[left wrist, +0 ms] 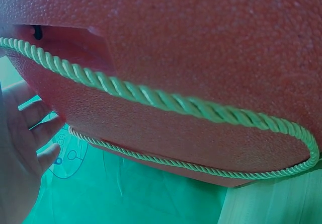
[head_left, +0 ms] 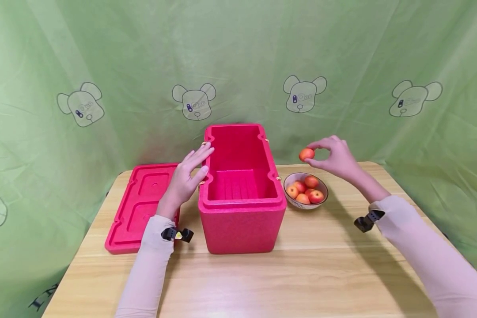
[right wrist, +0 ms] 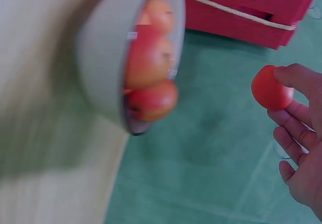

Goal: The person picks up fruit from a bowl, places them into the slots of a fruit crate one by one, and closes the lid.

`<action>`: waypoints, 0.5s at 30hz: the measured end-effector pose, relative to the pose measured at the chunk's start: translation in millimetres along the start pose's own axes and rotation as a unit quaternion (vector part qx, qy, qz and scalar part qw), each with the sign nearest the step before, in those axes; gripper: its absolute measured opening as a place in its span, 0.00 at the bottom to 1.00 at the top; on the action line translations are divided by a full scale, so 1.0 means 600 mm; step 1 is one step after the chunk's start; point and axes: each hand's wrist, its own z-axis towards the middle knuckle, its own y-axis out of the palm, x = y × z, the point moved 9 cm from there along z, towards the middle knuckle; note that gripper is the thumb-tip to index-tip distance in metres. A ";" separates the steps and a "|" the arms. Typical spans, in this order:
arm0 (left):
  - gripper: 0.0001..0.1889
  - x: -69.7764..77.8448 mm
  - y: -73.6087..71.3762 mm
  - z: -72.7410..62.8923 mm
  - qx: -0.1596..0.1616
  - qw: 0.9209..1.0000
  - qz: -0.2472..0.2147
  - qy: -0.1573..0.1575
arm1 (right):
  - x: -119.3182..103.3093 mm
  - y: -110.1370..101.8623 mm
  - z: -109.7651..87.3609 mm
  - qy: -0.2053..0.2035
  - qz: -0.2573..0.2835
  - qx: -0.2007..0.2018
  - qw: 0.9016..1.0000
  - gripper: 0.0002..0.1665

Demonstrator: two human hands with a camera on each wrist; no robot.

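A small red-orange apple point(head_left: 306, 154) is pinched between the thumb and fingers of my right hand point(head_left: 337, 160), raised above the far side of a bowl point(head_left: 305, 206). Several more apples point(right wrist: 153, 100) lie in that bowl. Left of it stands a red foam box point(head_left: 242, 229) with its top uncovered; its visible inside holds nothing. My left hand point(head_left: 184, 181) rests on the box's left rim with fingers extended. The left wrist view shows a twisted rope point(left wrist: 176, 104) along the box's side, with the left hand's fingers at the box's edge.
The red lid point(head_left: 132, 221) lies flat on the wooden table point(head_left: 302, 282), left of the box and partly behind my left forearm. A green curtain point(head_left: 246, 53) with bear-head prints hangs close behind the table and at both sides.
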 end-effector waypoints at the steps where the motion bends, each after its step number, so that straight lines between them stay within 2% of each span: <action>1: 0.30 0.001 0.000 0.000 0.001 1.000 0.000 0.001 | -0.006 -0.006 0.005 0.000 0.002 0.003 1.000 0.22; 8: 0.30 -0.002 0.001 0.002 -0.002 1.000 -0.001 -0.004 | -0.061 -0.047 0.036 -0.023 0.018 0.033 0.999 0.23; 15: 0.30 -0.004 0.001 0.000 -0.001 1.000 -0.001 -0.004 | -0.134 -0.064 0.061 -0.060 0.040 0.040 0.997 0.23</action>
